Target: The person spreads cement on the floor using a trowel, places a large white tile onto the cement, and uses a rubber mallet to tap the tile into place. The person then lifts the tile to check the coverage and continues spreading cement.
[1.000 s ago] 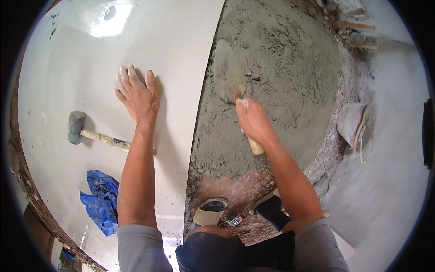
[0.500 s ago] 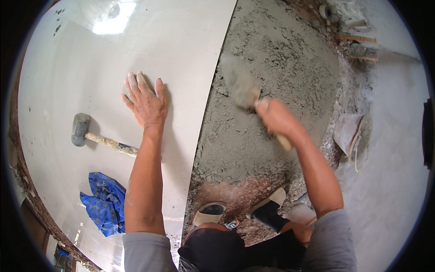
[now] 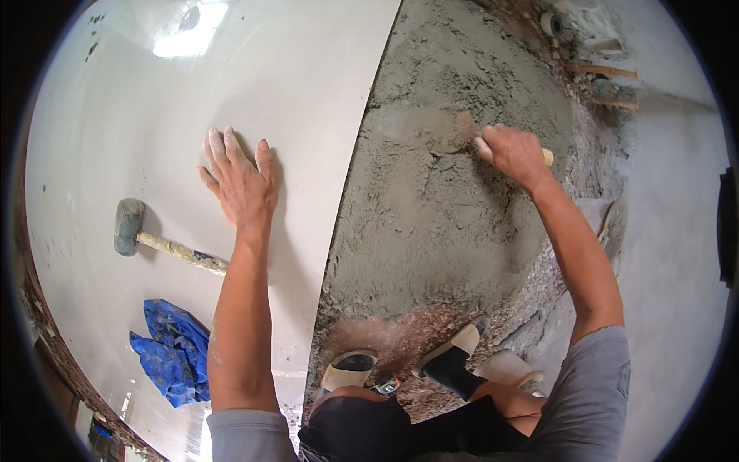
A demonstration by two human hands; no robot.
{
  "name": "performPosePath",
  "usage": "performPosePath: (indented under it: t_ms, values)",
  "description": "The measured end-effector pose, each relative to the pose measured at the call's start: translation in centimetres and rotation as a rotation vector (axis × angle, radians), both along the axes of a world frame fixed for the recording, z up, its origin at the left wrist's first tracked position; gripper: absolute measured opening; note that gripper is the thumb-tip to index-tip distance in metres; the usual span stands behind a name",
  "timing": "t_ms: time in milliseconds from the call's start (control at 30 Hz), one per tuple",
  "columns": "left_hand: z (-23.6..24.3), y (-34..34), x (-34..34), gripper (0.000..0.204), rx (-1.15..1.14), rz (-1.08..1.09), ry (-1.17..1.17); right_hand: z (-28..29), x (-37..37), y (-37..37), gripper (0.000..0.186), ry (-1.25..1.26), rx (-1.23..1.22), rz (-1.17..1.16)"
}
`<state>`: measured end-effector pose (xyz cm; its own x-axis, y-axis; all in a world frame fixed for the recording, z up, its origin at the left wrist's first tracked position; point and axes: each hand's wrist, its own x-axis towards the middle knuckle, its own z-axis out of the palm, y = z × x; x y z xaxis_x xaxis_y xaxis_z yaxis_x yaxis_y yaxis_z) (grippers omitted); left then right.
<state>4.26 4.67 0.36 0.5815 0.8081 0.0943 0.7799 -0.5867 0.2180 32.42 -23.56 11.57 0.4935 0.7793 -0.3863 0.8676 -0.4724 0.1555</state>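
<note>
My left hand (image 3: 239, 177) lies with fingers spread on a large glossy cream tile (image 3: 115, 100). Beside it on the tile are a rubber mallet (image 3: 129, 227) with a worn wooden handle, partly hidden by my forearm, and a crumpled blue cloth or bag (image 3: 165, 354). My right hand (image 3: 512, 154) grips the wooden handle of a trowel (image 3: 431, 131), whose mortar-coated blade lies on the bed of wet grey mortar (image 3: 416, 254) along the tile's right edge.
My sandalled feet (image 3: 454, 346) are at the bottom, with a small tape measure (image 3: 385, 385) between them. At right, a pale bucket-like container (image 3: 608, 231) stands beside a grey wall (image 3: 677, 231). Wooden pieces (image 3: 600, 69) and a roll (image 3: 551, 23) sit at the upper right.
My right hand has moved rightward and up with the trowel, and the blade has swung from pointing away from me to lying crosswise. My left hand has shifted slightly and stays flat.
</note>
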Motion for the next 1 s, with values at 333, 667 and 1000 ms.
performPosePath:
  t_ms: [333, 667, 1000]
  values:
    - [-0.3, 0.1, 0.2, 0.060, 0.024, 0.022, 0.009, -0.6, 2.0, 0.2, 0.038, -0.005, -0.010, -0.098]
    - [-0.3, 0.1, 0.1, 0.062, 0.013, 0.020, 0.032, 2.2, 1.9, 5.8, 0.034, 0.547, 0.158, -0.959]
    - [0.1, 0.1, 0.1, 0.061, 0.001, 0.005, 0.043, 2.6, -12.5, 0.6, 0.044, 0.606, -0.290, -0.536]
